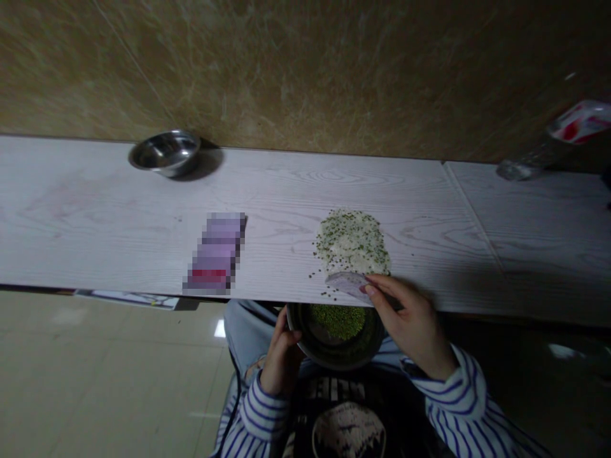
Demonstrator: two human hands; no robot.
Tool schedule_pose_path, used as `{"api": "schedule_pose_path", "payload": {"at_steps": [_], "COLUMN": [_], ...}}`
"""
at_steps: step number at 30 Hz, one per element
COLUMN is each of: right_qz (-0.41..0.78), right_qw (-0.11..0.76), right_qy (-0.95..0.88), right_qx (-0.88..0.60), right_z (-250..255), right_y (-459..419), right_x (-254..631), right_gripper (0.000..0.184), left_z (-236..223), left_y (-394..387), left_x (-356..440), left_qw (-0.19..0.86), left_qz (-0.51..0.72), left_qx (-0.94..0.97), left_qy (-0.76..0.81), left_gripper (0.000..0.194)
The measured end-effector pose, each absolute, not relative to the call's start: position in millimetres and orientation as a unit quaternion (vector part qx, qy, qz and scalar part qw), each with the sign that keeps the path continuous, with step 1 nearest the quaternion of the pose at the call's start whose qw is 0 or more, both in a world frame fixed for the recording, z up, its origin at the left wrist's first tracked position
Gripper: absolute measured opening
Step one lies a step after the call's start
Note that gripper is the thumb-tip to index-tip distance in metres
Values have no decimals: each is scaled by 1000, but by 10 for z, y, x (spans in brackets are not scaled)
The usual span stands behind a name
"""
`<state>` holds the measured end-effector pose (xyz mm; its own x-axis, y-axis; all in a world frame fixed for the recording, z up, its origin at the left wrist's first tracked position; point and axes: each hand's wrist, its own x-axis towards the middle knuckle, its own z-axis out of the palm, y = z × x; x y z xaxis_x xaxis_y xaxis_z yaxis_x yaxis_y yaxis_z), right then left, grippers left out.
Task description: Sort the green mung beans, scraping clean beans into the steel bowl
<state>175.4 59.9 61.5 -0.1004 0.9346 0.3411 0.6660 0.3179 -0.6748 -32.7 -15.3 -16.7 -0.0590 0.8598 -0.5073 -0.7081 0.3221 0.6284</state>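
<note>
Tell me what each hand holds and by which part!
Left hand: the dark bowl, by its left rim. Right hand: the thin greyish piece, by its right end.

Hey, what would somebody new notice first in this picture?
A heap of white and green grains sits on the table, the right hand holding a thin pale piece at its near side. Below the front edge, the left hand grips a dark bowl of green beans. A shiny metal bowl stands back left.
</note>
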Motion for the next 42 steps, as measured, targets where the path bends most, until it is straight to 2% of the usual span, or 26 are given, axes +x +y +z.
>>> {"api": "schedule_pose_path", "payload": {"at_steps": [14,28,36,42], "right_qz": [186,193,211,213], "right_qw": [374,375,332,335], "right_qy": [-680,-709,-757,-758], "right_qx": [-603,-566,-522,-517], "right_z": [590,645,767,769], "right_y": [721,806,879,969], "right_x": [1741,1521,1518,1393], "right_gripper": [24,21,20,22], "left_z": [-159,-89,-38,-12], "left_y": [-164,-162,-159,-183], "left_x": [-341,-399,-495,-564], "left_qw": [674,662,654,657], "left_qz": [589,598,611,610], "left_qx": [80,73,70,75], "left_qy": [439,447,440,436], "left_gripper": [50,50,51,53]}}
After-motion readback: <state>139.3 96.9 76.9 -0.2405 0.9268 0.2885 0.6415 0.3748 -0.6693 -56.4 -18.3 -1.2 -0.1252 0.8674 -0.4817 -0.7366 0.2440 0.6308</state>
